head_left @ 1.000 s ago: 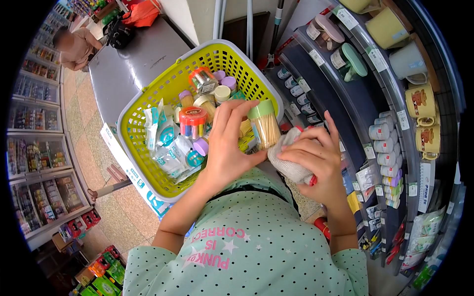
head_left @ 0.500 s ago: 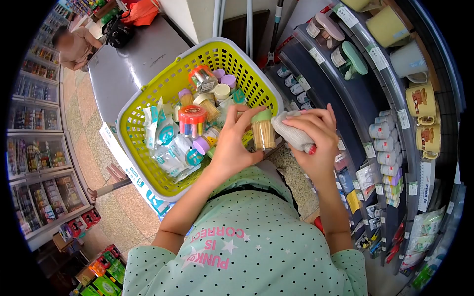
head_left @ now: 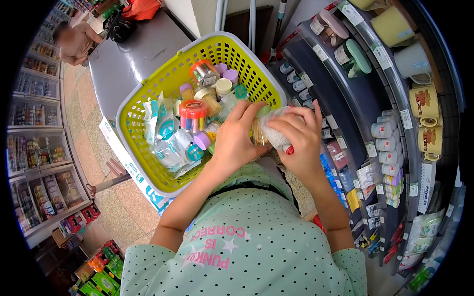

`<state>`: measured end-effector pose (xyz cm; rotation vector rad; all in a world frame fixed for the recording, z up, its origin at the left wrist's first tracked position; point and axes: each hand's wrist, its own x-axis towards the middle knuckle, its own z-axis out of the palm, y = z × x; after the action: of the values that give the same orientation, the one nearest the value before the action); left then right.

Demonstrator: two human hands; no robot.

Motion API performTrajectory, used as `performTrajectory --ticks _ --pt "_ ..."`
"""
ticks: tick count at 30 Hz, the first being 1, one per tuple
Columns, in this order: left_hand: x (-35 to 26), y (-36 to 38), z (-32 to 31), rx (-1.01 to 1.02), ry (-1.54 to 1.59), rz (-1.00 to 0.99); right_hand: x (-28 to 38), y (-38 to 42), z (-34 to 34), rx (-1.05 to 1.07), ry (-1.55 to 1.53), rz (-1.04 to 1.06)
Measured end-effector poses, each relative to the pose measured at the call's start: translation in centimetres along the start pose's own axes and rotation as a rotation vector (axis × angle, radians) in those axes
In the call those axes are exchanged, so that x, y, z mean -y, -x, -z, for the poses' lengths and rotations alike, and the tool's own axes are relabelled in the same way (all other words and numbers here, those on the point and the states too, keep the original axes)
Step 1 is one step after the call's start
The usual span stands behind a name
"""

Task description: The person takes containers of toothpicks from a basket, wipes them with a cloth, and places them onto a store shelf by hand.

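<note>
My left hand (head_left: 238,132) is closed around a clear jar of toothpicks (head_left: 257,132) with a green lid, just off the basket's near right side. In my right hand (head_left: 297,133) is a bunched greyish-white cloth (head_left: 277,129) with a bit of red at its end. The cloth lies against the jar and hides part of it. Beside my left hand, the yellow-green basket (head_left: 173,74) holds a red-lidded jar (head_left: 193,115), more toothpick jars (head_left: 210,101) and white-and-teal packets (head_left: 173,153).
The basket rests at the end of a grey table (head_left: 118,69). Shelves with mugs (head_left: 423,102) and small jars (head_left: 387,143) curve along the right. A seated person (head_left: 76,42) is at the far left, near glass-fronted cabinets (head_left: 37,153). A black bag (head_left: 120,28) sits on the table.
My right hand has moved left, bringing the cloth from beside the toothpick jar onto it. The left hand keeps its hold on the jar.
</note>
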<state>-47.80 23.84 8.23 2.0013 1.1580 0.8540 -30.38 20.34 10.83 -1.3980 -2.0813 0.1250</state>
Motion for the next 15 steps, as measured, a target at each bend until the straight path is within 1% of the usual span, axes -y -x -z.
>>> performTrajectory --ticks 7,10,14,15 --pt "-0.1 0.3 -0.2 -0.021 0.053 0.020 1.0 1.6 2.1 0.166 -0.075 -0.042" --pt "0.2 0.2 0.0 -0.024 0.113 0.050 0.6 1.6 3.5 0.227 -0.196 -0.089" --pt "0.1 0.4 0.4 -0.008 0.228 0.140 0.0 1.4 4.2 0.079 -0.111 -0.144" --pt "0.0 0.4 0.4 0.003 0.241 0.131 0.0 1.2 4.1 0.045 -0.076 -0.145"
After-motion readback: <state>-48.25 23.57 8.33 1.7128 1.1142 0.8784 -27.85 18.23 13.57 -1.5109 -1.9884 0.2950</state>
